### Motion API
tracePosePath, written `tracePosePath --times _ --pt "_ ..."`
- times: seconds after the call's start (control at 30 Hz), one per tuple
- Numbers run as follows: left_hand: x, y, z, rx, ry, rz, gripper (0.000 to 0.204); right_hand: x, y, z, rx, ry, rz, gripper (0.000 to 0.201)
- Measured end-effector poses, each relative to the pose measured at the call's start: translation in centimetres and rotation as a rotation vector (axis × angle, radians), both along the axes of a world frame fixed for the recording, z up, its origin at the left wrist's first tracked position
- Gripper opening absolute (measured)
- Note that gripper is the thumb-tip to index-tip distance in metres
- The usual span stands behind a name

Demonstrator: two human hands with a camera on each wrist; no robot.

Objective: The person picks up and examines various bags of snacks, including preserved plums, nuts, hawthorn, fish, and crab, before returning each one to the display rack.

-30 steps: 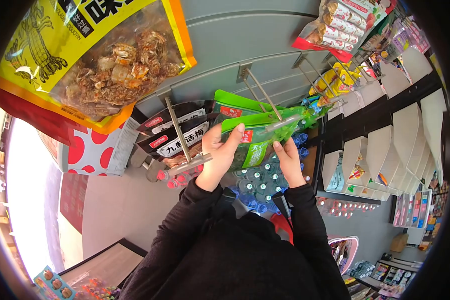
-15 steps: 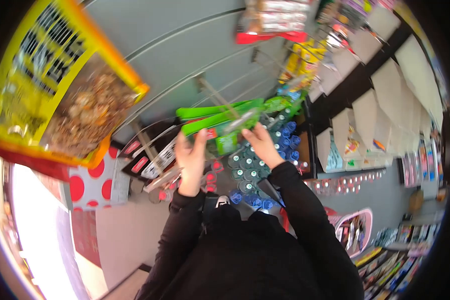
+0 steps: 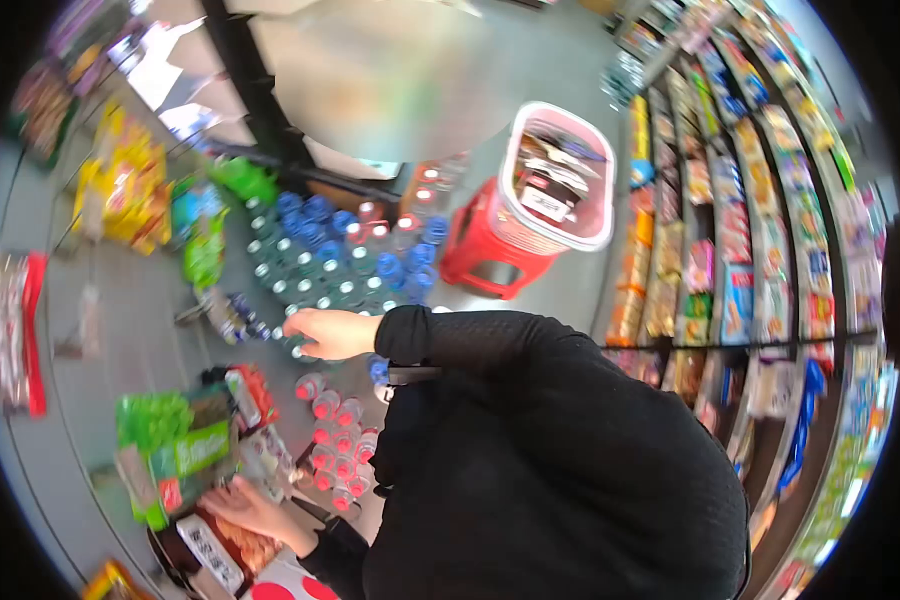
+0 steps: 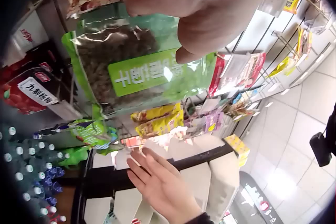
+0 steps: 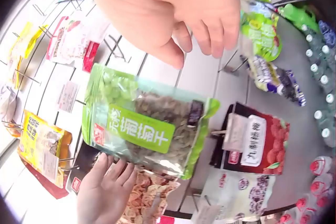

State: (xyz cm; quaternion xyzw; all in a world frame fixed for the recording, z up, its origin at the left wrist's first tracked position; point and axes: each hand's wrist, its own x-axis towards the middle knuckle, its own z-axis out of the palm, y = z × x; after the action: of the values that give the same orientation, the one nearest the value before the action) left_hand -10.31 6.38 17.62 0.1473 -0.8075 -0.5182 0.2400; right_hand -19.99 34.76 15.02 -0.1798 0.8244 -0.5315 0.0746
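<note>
A green pouch of raisins hangs flat at the slatted wall, its label facing out; it is also at lower left in the head view. My left hand is right at the pouch's edge, its fingers loosely extended and not curled round it. In the right wrist view the left fingertips overlap the pouch's lower edge. My right hand hangs apart from the pouch, over the bottles, with relaxed fingers and nothing in it. A black pouch hangs close beside my left hand.
A pink basket holding dark packets stands on a red stool. Green-capped and blue bottles and red-capped bottles crowd the floor below the hooks. A yellow bag hangs farther along, and stocked shelves line the right.
The head view has swung right, bringing the basket to the upper middle. Both hands gripped the green pouches earlier; now my right hand is away from them and my left fingers have loosened.
</note>
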Motion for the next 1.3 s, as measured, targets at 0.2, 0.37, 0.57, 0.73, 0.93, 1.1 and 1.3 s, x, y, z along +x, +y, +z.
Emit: tracePosePath --times 0.2,0.37,0.57,0.73,0.93,1.1,1.3 --pt "-0.6 2.0 -4.0 -0.139 -0.191 0.025 0.064 6.4 14.8 -3.2 0.015 -0.123 -0.215 0.029" --pt "-2.3 11.6 -4.5 -0.095 -0.166 -0.208 0.056 10.9 27.3 -5.4 -0.081 -0.183 -0.527 0.025" --pt "-7.4 31.1 -5.1 0.135 -0.421 -0.698 0.035 14.4 42.3 -7.9 0.020 -0.298 -0.793 0.026" --pt "-8.9 49.4 -5.2 0.010 -0.555 -1.222 0.027 16.7 51.0 -11.5 0.462 -0.085 -0.982 0.037" --pt "-7.6 62.1 -8.8 0.292 -0.654 -1.649 0.030 15.3 53.5 -14.3 0.585 -0.341 -0.715 0.048" --pt "-6.7 64.7 -11.4 -0.326 -0.486 -1.478 0.016 15.1 54.2 -17.7 0.541 -0.117 -0.618 0.022" --pt "-8.0 61.7 -12.0 -0.365 -0.488 -1.402 0.021 13.1 52.5 -11.5 0.627 -0.108 -0.474 0.019"
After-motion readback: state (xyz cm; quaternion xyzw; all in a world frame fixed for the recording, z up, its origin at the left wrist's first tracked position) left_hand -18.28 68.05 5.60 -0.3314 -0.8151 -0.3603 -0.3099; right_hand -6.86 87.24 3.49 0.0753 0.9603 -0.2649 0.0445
